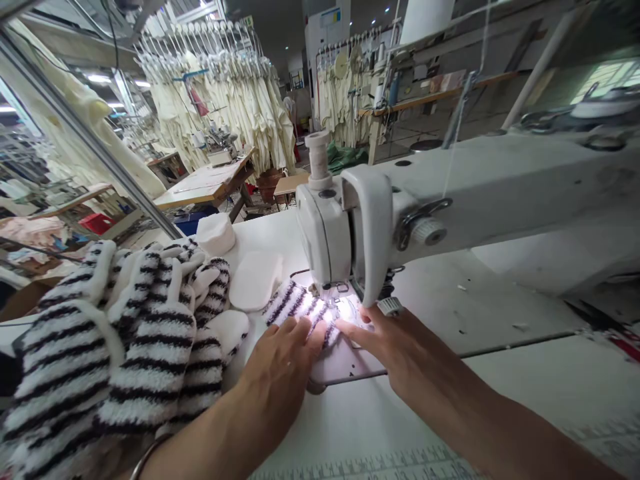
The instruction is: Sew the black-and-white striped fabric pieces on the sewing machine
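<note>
A small fluffy piece of black-and-white striped fabric (287, 303) lies under the needle area of a white sewing machine (325, 233), lit by its lamp. My left hand (280, 363) is on the fabric's near edge, its fingers bent together over it and the thumb against its right end. To the right, my right hand (395, 340) has its fingers apart, with one fingertip touching the fabric's right edge and another beside the presser foot. Nothing shows in its grasp. The machine's head partly hides the fabric's far side.
A heap of striped fluffy pieces (150, 353) with white parts covers the table's left. Flat white pads (256, 280) and a white stack (215, 233) sit behind. Dark-bladed scissors (600, 323) lie at right. A ruler scale (380, 467) runs along the front.
</note>
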The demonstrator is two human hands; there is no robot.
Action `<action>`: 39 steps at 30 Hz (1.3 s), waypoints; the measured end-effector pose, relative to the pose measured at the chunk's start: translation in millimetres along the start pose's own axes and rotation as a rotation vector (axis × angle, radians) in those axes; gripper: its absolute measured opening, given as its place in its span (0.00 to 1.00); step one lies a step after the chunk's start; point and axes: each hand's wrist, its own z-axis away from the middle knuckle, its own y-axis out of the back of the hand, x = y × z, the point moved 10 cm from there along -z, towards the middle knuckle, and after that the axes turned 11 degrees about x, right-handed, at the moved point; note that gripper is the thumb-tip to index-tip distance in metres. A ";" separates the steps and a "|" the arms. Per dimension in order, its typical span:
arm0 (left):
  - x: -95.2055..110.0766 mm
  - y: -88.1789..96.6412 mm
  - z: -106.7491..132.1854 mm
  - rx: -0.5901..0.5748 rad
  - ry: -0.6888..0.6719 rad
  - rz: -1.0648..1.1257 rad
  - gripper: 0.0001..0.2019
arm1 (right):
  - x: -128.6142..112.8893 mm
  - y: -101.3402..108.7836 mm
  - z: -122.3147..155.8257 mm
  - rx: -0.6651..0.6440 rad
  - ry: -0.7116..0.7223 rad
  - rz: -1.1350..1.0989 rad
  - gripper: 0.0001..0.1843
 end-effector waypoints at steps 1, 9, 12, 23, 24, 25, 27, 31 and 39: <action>1.6 0.8 -3.6 -0.019 0.007 -0.023 0.21 | -2.2 -1.9 3.1 -0.010 0.013 0.029 0.29; 0.9 13.7 -27.3 -0.036 -0.060 0.151 0.10 | -46.4 -16.8 25.8 0.085 -0.101 0.235 0.29; -6.1 11.6 -22.9 -0.020 -0.085 0.223 0.15 | -51.4 -18.6 33.5 0.114 -0.120 0.271 0.27; 5.9 6.0 -25.1 -0.127 0.031 0.026 0.13 | -21.0 -16.6 19.6 -0.075 0.027 0.152 0.25; 5.2 7.1 -26.4 -0.112 0.030 0.026 0.12 | -22.6 -15.2 19.0 -0.046 0.032 0.165 0.25; 4.2 7.8 -27.4 -0.101 0.025 0.034 0.12 | -26.5 -13.9 21.0 -0.004 0.045 0.181 0.25; 2.7 8.6 -27.5 -0.092 -0.007 0.080 0.12 | -36.7 -15.0 32.0 0.062 0.077 0.221 0.28; -3.9 14.4 -22.0 -0.070 -0.041 0.188 0.15 | -42.5 -20.6 49.0 0.061 0.039 0.245 0.29; -0.1 14.2 -10.4 -0.064 0.090 0.164 0.12 | -11.1 -14.5 13.0 -0.082 -0.035 0.068 0.25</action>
